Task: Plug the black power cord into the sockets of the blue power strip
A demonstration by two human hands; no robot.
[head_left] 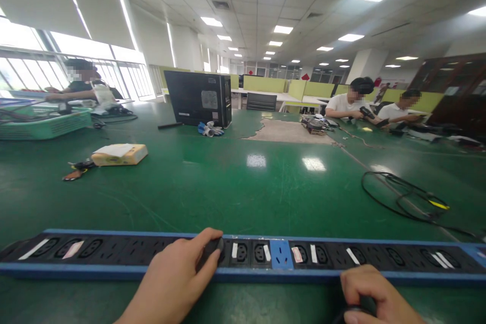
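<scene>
The left hand [180, 276] is reaching over the middle of the power strip [280, 254], its thumb and forefinger closing narrowly around a dark piece [213, 252] at the sockets; its shape is too shaded to tell. The right hand [374, 291] is curling its fingers around a black cord [351, 312] just at the strip's near edge, right of the blue socket.

The strip is lying across the near part of the green bench [228, 187], its sockets facing up and white labels sticking to several. Beyond it on the right, a black cable [398, 202] with a yellow tag is lying in loose loops. On the left, a tissue pack [125, 155] is resting beside some keys [76, 173]. Farther back, a computer case [195, 96] is standing upright with gloves [210, 129] lying before it, and a green basket [49, 129] is sitting at far left. Three people are sitting around the bench's far sides.
</scene>
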